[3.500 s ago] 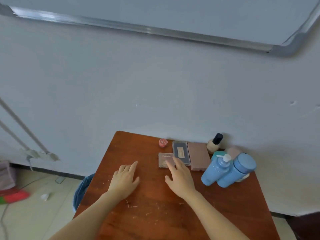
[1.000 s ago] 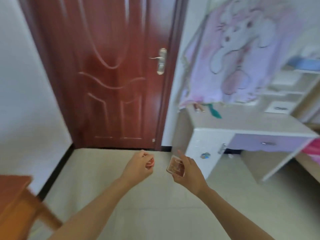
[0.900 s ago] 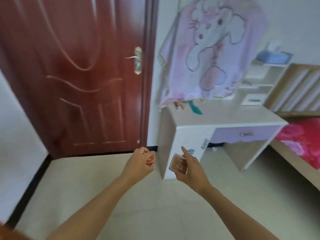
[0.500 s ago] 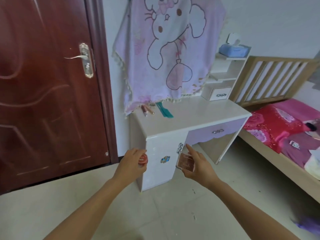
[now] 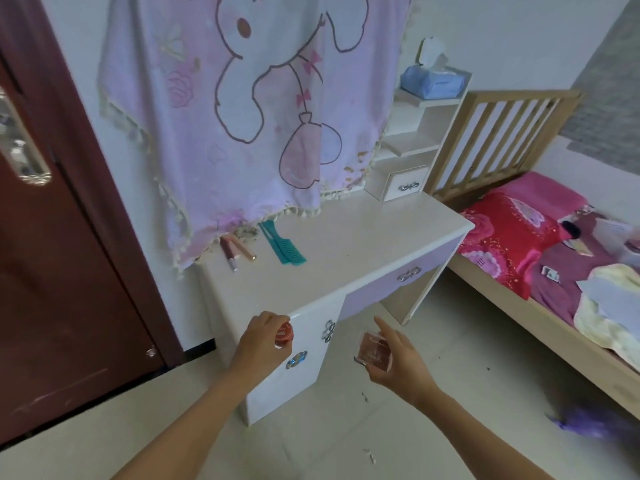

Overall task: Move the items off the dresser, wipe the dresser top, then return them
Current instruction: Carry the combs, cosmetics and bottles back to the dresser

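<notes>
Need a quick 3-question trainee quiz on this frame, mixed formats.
1. True or false: the left hand holds the small red jar.
2. The teal comb lies on: A) the bed, B) the dresser top, C) the floor.
3. Which hand holds the clear compact?

Key: 1 true; 2 B; 3 the right hand.

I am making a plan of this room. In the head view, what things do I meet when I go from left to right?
door → tubes → comb → tissue pack → bed
</notes>
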{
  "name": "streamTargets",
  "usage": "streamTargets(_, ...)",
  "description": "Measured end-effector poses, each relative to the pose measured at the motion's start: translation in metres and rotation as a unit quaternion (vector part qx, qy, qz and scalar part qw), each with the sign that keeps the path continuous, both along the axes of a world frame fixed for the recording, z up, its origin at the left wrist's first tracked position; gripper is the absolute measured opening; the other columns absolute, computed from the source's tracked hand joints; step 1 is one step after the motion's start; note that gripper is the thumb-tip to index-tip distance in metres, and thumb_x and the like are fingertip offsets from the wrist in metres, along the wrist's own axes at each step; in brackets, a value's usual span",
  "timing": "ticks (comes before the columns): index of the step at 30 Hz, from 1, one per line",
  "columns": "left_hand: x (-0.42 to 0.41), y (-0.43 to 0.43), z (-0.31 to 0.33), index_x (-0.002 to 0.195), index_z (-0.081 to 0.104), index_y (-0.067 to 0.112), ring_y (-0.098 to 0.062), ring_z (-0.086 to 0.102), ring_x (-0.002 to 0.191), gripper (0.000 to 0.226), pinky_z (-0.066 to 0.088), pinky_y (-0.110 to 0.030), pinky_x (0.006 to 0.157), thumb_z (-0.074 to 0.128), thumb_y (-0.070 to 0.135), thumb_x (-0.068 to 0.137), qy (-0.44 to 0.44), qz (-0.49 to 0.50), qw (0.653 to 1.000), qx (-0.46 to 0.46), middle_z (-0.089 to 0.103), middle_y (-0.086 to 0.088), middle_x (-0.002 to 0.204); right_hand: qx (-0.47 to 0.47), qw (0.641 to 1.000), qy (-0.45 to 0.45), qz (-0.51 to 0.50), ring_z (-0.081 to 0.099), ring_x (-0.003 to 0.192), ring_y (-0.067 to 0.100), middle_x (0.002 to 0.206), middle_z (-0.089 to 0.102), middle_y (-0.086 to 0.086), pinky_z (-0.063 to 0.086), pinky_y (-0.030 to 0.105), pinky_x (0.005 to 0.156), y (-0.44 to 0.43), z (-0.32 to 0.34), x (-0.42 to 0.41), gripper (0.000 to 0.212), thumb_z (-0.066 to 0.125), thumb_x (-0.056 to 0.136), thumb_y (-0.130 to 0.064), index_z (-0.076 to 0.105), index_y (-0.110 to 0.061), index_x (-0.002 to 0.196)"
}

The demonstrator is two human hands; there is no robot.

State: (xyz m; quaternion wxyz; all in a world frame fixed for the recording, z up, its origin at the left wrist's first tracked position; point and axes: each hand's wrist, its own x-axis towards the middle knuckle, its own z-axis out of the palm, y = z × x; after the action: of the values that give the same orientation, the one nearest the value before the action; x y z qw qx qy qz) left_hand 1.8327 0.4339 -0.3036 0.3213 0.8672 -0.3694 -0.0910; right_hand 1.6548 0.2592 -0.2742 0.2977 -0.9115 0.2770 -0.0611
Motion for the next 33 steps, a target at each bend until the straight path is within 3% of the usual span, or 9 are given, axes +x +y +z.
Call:
streamTargets(6,0.028,-0.085,-0.007,0.121,0.053,0.012,-0.020,0.047,0.110,0.040,0.041,-0.023,0.088,0.063,0.017,0.083,-0.022,0.000,1.000,0.011,0.053,-0.006,0.118,0.002,1.000,-0.010,-0.013,0.047,0.099,0.016,0.110,0.048,0.001,0.037,0.019,0.078,-0.092,-0.003,0.023,0.083,0.069,0.075,-0.019,0.021,-0.028,0.142)
streamTargets(11,0.054,-0.152,-0.008,0.122,0.051,0.012,-0.021,0.046,0.109,0.040,0.039,-0.022,0.087,0.063,0.018,0.083,0.005,0.069,0.997,0.019,0.052,-0.007,0.119,0.013,0.999,-0.016,0.025,0.051,0.101,0.019,0.117,0.050,0.002,0.044,0.022,0.078,-0.165,-0.012,0.051,0.084,0.069,0.075,-0.020,0.020,-0.028,0.143)
streamTargets(14,0.065,-0.186,-0.010,0.123,0.049,0.013,-0.022,0.044,0.114,0.041,0.041,-0.025,0.092,0.061,0.017,0.084,0.027,0.112,0.993,0.025,0.050,-0.008,0.123,0.018,0.998,-0.008,0.060,0.050,0.105,0.018,0.119,0.048,0.001,0.037,0.018,0.076,-0.198,-0.016,0.069,0.085,0.068,0.076,-0.020,0.016,-0.029,0.143)
streamTargets(20,0.087,-0.215,-0.027,0.126,0.049,0.012,-0.023,0.042,0.119,0.045,0.040,-0.029,0.098,0.062,0.018,0.084,0.045,0.177,0.983,0.021,0.048,-0.008,0.126,0.046,0.994,0.004,0.098,0.046,0.103,0.014,0.106,0.041,-0.008,0.033,0.014,0.080,-0.235,-0.033,0.112,0.086,0.070,0.076,-0.019,0.015,-0.029,0.142)
streamTargets(25,0.143,-0.227,-0.035,0.120,0.054,0.008,-0.026,0.047,0.110,0.040,0.040,-0.030,0.091,0.063,0.017,0.082,0.029,0.203,0.978,0.030,0.053,-0.012,0.119,0.067,0.990,0.011,0.120,0.040,0.102,0.009,0.105,0.040,-0.009,0.032,0.014,0.082,-0.250,-0.048,0.154,0.087,0.068,0.077,-0.018,0.009,-0.035,0.139)
streamTargets(33,0.253,-0.268,-0.056,0.115,0.056,0.008,-0.029,0.048,0.107,0.036,0.040,-0.033,0.089,0.062,0.015,0.080,0.028,0.210,0.977,0.038,0.053,-0.012,0.111,0.026,0.982,0.072,0.171,0.040,0.121,0.015,0.130,0.043,0.000,0.034,0.015,0.093,-0.269,-0.054,0.237,0.087,0.052,0.066,-0.037,0.005,-0.036,0.139)
